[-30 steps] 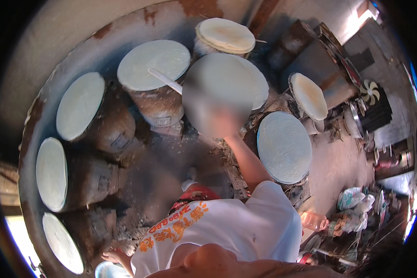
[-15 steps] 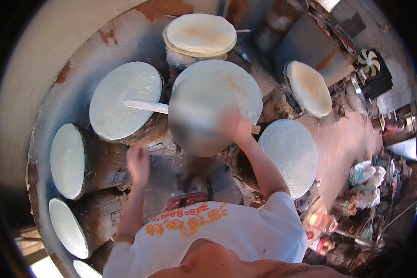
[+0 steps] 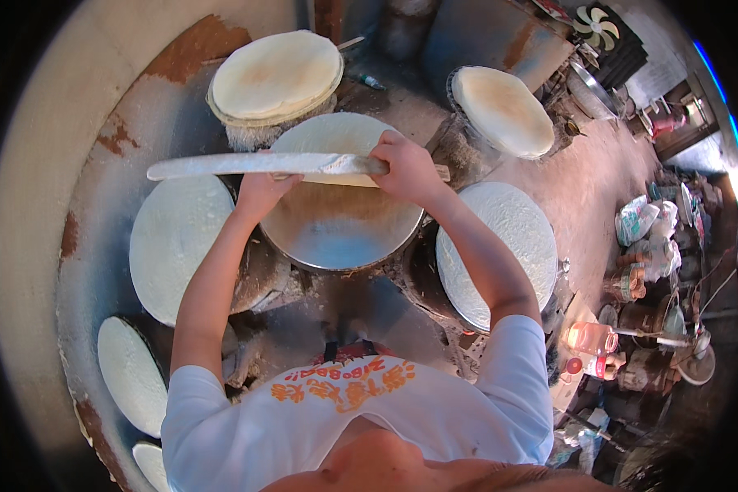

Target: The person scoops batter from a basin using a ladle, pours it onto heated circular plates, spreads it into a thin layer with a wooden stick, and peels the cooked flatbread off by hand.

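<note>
Long flat stick (image 3: 238, 164), pale, blade to the left: lying crosswise above the centre of the frame, its handle end clenched in my right hand (image 3: 410, 170). My left hand (image 3: 262, 193): under the stick, fingers at the near edge of a thin pale sheet (image 3: 334, 131); partly covered, so whether it pinches the sheet I cannot tell. The sheet: upper centre, over the far part of a round griddle (image 3: 344, 234), whose near part shows bare brown and bluish metal.

Round stack of flatbreads (image 3: 275, 74), upper left, browned on top. Browned flatbread (image 3: 504, 111), upper right. White-coated round (image 3: 500, 250), right of centre, beside my right forearm. Second white round (image 3: 180, 246), left of centre. Third white round (image 3: 131, 375), lower left. Pale fan (image 3: 596, 29), top right. Metal basin (image 3: 590, 92), just below the fan.
</note>
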`<state>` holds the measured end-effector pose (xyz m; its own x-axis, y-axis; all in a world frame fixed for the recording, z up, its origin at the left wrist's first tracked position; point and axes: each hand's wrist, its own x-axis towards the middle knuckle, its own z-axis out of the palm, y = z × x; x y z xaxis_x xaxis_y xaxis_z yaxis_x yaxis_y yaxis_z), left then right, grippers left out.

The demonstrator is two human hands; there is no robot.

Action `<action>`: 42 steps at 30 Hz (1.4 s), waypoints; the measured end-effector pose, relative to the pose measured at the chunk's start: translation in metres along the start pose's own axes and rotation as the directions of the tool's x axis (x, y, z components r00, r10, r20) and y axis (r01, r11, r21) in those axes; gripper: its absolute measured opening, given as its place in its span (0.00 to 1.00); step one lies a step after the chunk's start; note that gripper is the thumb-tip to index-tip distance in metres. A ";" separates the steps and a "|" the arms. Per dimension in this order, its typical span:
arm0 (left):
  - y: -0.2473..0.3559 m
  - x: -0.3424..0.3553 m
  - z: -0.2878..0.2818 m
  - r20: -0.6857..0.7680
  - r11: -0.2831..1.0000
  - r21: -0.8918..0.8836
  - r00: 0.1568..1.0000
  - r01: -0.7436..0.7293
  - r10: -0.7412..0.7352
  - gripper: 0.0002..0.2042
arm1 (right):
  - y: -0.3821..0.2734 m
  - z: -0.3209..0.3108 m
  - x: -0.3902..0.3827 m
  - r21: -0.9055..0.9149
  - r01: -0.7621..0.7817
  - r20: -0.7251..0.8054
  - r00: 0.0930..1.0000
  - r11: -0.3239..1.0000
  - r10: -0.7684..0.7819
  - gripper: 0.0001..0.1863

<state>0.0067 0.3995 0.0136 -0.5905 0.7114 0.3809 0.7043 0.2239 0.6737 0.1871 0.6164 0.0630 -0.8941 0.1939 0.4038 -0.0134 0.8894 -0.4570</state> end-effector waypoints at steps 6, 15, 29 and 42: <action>0.025 0.084 -0.029 -0.012 0.970 0.083 0.973 -0.229 0.230 0.12 | 0.013 -0.054 0.001 -0.041 -0.262 -0.173 0.952 0.964 0.252 0.16; 0.138 0.259 0.004 0.247 0.968 0.113 0.950 -0.225 0.192 0.14 | 0.126 -0.051 -0.012 0.404 -0.335 -0.329 0.815 0.851 0.477 0.18; 0.367 0.325 0.252 0.108 0.317 0.390 0.384 -0.865 0.917 0.14 | 0.391 -0.199 -0.072 0.693 -0.501 -0.577 0.045 0.518 0.816 0.15; 0.129 0.011 0.040 0.136 0.750 0.655 0.991 -0.086 -0.006 0.09 | 0.441 -0.084 -0.082 0.246 -0.817 -0.597 0.297 0.523 0.745 0.17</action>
<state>0.1067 0.4627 0.0788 -0.5355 0.7941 0.2873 0.8373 0.5437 0.0578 0.2924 1.0277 -0.1048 -0.0085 0.9675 0.2527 0.6131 0.2047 -0.7630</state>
